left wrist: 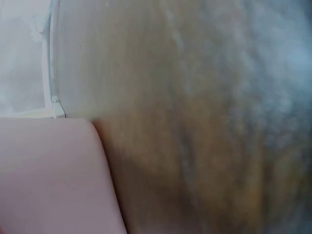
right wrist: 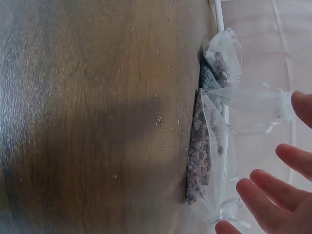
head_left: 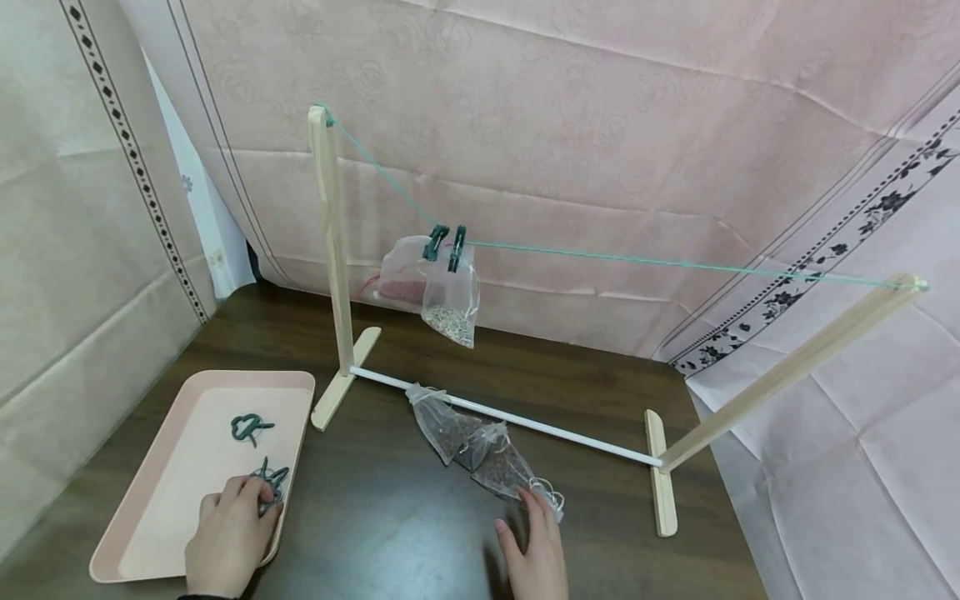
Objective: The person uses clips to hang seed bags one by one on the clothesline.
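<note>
My left hand [head_left: 228, 529] is in the pink tray, its fingers curled onto a small cluster of dark green clothespins [head_left: 273, 477]; its fingertips are partly hidden. Another clothespin pair [head_left: 249, 427] lies higher up in the tray. The left wrist view misses these fingers. With fingers spread, my right hand [head_left: 534, 546] is at the drawstring end of a sheer pouch [head_left: 504, 467] of dark bits. Beside that lies a second sheer pouch [head_left: 442, 425]; blue-green beads [right wrist: 208, 78] show between them in the right wrist view.
A green cord [head_left: 622, 258] spans two wooden posts [head_left: 333, 242] joined by a white rod [head_left: 517, 417]. From it hang a pouch of pale grains [head_left: 452, 312] and a reddish pouch [head_left: 403, 287], clipped by clothespins [head_left: 457, 250]. The pink tray [head_left: 161, 450] stands left on the dark table.
</note>
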A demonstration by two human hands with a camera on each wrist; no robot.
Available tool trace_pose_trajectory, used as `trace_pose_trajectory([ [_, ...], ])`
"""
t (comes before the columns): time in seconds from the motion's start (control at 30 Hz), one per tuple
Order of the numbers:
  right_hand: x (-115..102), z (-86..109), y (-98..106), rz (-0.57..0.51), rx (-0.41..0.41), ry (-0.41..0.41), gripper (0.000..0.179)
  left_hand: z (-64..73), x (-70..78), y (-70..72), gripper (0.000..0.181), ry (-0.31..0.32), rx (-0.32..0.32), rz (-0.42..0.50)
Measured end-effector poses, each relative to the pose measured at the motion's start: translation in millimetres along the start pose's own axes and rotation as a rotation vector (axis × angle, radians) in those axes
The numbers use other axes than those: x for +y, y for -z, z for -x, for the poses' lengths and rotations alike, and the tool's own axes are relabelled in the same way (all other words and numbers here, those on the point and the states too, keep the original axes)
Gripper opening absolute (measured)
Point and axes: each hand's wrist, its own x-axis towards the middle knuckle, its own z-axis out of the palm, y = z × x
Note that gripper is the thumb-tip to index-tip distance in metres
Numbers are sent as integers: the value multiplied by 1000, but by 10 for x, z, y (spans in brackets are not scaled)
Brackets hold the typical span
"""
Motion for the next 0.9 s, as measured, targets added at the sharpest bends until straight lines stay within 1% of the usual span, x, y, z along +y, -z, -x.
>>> trace_pose_trajectory([
  [0.03, -2, 1, -1, 0, -3, -7, 49, -1, 1, 5, 14, 8, -8, 7],
  [0.13, -8, 3, -3, 3, -19, -26, 50, -2, 7, 19, 14, 18, -4, 32],
  [0.23, -12, 8, -8, 4, -30, -35, 50, -8, 10, 36, 13, 1, 29, 75],
  [0.3, -5, 10, -14, -4, -30, -29, 50, -12, 14, 50, 14, -23, 52, 102],
  [0.37, 3, 11, -23, -8, -26, -23, 49, -10, 42, 73, 15, -63, 76, 129],
  [0.43, 9, 11, -37, -13, -15, -12, 47, 2, 95, 105, 15, -102, 81, 158],
  [0.57, -20, 2, -68, -42, -9, -10, 44, 32, 259, 161, 14, -168, 90, 205],
  [0.73, -83, -31, -120, -75, -26, -31, 44, 66, 457, 162, 11, -221, 90, 206],
  [0.83, -125, -44, -146, -86, -36, -33, 46, 87, 564, 135, 10, -246, 58, 218],
  [0.9, -159, -47, -158, -91, -38, -22, 45, 107, 632, 110, 11, -245, 19, 229],
])
